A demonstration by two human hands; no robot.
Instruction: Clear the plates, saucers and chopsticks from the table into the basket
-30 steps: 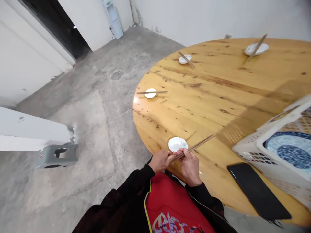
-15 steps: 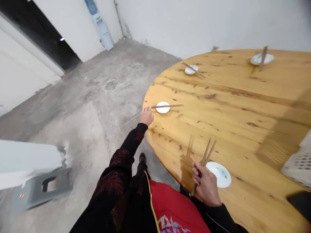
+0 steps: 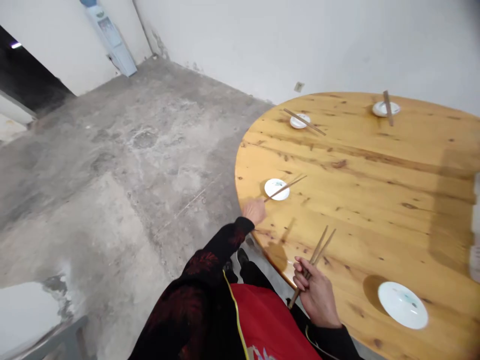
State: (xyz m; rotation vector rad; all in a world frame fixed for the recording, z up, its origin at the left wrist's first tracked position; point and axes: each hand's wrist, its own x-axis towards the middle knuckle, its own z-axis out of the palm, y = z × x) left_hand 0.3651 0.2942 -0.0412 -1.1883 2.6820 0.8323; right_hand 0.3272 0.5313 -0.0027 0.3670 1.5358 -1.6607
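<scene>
Head view of a round wooden table (image 3: 375, 190) seen from its near left edge. The right hand (image 3: 317, 292), close to the person's body at the near rim, is closed around a pair of chopsticks (image 3: 318, 247) whose tips slant up and away over the tabletop. The left hand (image 3: 255, 211) reaches out to the table's left edge and grips the near end of a second pair of chopsticks (image 3: 285, 187); that pair lies across a small white dish (image 3: 276, 189), its far end pointing right. The dish carries nothing else. A larger white plate (image 3: 402, 304), bare apart from a faint pattern, sits near the right-hand rim, well apart from both hands. On the far side stand two more small dishes, one at far left (image 3: 300, 121) and one at far right (image 3: 385, 108), each bridged by its own chopsticks. A water dispenser (image 3: 108, 35) stands against the far left wall.
</scene>
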